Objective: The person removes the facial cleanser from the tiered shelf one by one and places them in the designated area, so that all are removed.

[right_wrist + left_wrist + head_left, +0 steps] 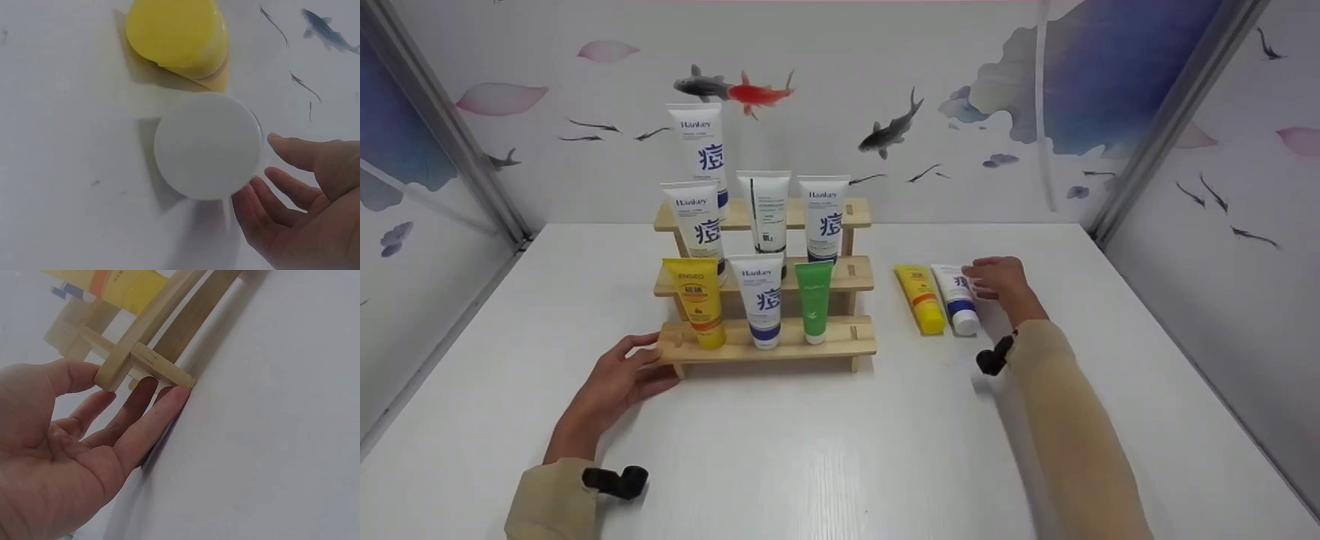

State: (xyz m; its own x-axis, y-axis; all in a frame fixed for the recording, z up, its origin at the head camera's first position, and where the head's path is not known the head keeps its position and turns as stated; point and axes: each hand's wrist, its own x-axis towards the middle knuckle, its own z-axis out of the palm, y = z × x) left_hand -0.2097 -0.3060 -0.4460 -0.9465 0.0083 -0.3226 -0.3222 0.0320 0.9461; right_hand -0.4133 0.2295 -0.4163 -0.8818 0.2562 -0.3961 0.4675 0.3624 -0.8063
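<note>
A three-tier wooden rack [846, 346] stands on the white table, holding several upright tubes. My left hand [619, 381] holds the left end of its lowest shelf. In the left wrist view, the thumb presses the shelf's end and fingers reach under beside the leg. To the right of the rack lie a yellow tube [921, 301] and a white-and-blue tube [958, 296], side by side. My right hand [999, 279] is at the white tube's far right side, fingers loosely bent, thumb apart. From the right wrist, its white cap [208, 146] hides part of the fingers.
On the lowest shelf are a yellow tube [695, 304], a white-and-blue tube [759, 304] and a green tube [814, 300]. Three white tubes occupy the middle shelf, and one white tube [697, 142] stands on top. Printed wall panels [825, 45] enclose the table.
</note>
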